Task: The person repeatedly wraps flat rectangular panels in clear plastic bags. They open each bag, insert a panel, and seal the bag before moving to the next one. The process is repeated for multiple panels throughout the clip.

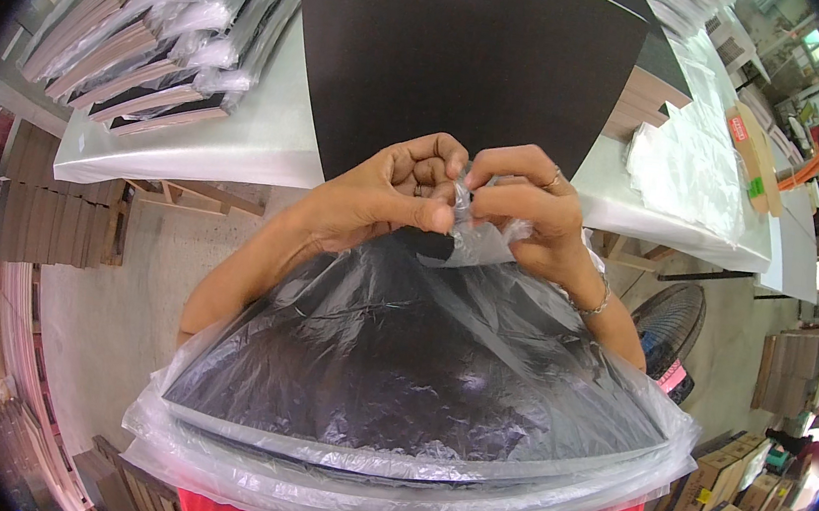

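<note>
My left hand [391,194] and right hand [534,214] are close together, fingers curled, thumb and fingertips of each pinching the gathered film of a clear bag [480,246]; exactly which fingers grip, I can't tell. From there the bag spreads down toward my body, with a flat black panel [417,376] showing through it, its wide edge near my chest. I'd say I'm at the bagging step, working at the film's end. The next move probably calls for drawing the film evenly over the narrow end without tearing it. Beyond my hands, a large black board [470,62] lies on the pale worktop [267,141]. Wrapped panels [149,78] are stacked to the left, loose clear film [682,174] lies to the right, and a fan [677,324] stands below.
</note>
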Available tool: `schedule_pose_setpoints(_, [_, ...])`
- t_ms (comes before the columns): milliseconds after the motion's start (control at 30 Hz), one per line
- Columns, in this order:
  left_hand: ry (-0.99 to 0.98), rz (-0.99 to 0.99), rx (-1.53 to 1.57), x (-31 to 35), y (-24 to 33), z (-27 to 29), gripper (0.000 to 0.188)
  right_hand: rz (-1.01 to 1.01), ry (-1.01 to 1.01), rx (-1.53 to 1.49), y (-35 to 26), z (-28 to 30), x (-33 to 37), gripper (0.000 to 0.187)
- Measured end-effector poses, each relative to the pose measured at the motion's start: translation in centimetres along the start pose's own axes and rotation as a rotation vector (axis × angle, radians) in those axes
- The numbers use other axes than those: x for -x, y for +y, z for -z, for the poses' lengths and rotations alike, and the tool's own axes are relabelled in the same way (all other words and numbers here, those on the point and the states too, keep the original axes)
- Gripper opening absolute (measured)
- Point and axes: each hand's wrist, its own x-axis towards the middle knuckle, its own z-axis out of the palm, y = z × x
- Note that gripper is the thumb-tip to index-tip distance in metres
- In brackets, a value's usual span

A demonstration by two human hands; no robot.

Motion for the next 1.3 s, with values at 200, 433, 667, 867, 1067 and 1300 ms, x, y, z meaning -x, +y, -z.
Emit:
schedule_pose_setpoints(200, [-0.02,0.049,0.0,0.4,0.2,1.4,0.04,0.027,0.023,0.017,0.8,0.8,0.4,0.03])
schedule_pose_setpoints(433, [0.005,0.014,-0.062,0.3,0.3,-0.4,0.038,0.023,0.026,0.031,0.9,0.4,0.6,0.024])
schedule_pose_setpoints(667, [0.037,-0.018,0.016,0.6,0.0,-0.3,0.035,-0.051,0.078,0.044,0.5,0.2,0.4,0.024])
schedule_pose_setpoints(867, [0.075,0.087,-0.204,1.4,0.1,-0.5,0.043,-0.016,0.271,0.086,0.1,0.7,0.8,0.037])
schedule_pose_setpoints(1067, [0.163,0.017,-0.331,1.6,0.1,-0.8,0.045,-0.068,0.156,0.215,-0.2,0.7,1.6,0.029])
schedule_pose_setpoints(1300, [0.154,-0.019,-0.241,1.4,0.0,-0.9,0.047,0.002,0.047,0.243,-0.7,0.0,1.5,0.037])
